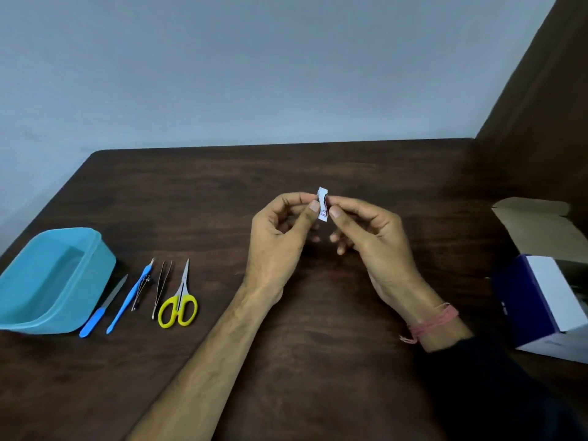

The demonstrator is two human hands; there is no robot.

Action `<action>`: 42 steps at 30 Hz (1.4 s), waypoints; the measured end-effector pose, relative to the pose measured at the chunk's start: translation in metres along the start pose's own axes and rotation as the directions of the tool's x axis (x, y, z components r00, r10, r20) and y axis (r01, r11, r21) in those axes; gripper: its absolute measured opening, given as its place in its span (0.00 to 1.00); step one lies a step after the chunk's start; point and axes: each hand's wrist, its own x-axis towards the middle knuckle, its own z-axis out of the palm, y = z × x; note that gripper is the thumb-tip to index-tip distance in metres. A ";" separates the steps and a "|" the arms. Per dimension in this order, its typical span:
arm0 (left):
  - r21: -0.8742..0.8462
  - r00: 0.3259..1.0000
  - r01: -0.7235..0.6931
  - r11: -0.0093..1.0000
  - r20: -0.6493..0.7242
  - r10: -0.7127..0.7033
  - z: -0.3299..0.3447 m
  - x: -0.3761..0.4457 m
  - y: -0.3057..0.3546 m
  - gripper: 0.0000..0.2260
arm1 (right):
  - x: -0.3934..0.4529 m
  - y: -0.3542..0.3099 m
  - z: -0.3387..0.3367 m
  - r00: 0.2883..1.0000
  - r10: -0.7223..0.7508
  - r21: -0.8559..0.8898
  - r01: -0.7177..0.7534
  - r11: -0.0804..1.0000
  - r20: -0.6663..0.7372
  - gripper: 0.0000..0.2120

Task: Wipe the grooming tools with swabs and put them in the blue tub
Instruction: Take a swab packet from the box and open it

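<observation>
Above the middle of the dark wooden table, my left hand [281, 232] and my right hand [366, 235] both pinch a small white swab packet [322, 203] between thumb and forefinger. At the left stands the blue tub [92, 265], with nothing visible inside. Beside it lie a blue-handled nail file [101, 308], a blue cuticle pusher [129, 297], a nail clipper [141, 289], tweezers [161, 286] and yellow-handled scissors [178, 302], all in a row.
An open white and dark blue cardboard box [544, 300] sits at the right edge of the table [286, 361], its flap raised. A grey wall runs behind the table's far edge, and a brown panel rises at the right.
</observation>
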 end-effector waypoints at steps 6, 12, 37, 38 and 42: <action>0.014 0.999 -0.001 1.000 0.040 0.000 -0.001 -0.001 0.003 0.08 | 0.000 0.002 0.000 0.998 -0.025 0.024 0.023 0.999 0.058 0.15; -0.050 0.998 0.053 0.997 0.045 -0.051 0.000 0.000 0.003 0.10 | 0.005 0.000 -0.006 0.999 -0.012 0.035 0.011 0.999 0.035 0.16; -0.031 0.997 -0.023 0.999 0.071 0.025 -0.002 -0.002 0.004 0.09 | 0.004 -0.008 -0.007 0.997 0.044 0.089 -0.050 0.995 0.062 0.14; -0.014 0.998 -0.039 0.999 0.058 0.040 -0.001 -0.003 0.004 0.08 | 0.004 -0.007 -0.007 0.998 0.044 0.082 -0.048 0.995 0.055 0.14; 0.018 0.998 -0.067 0.998 0.011 0.067 0.000 -0.003 0.002 0.05 | 0.006 -0.005 -0.010 0.999 0.047 0.061 -0.048 0.997 0.023 0.10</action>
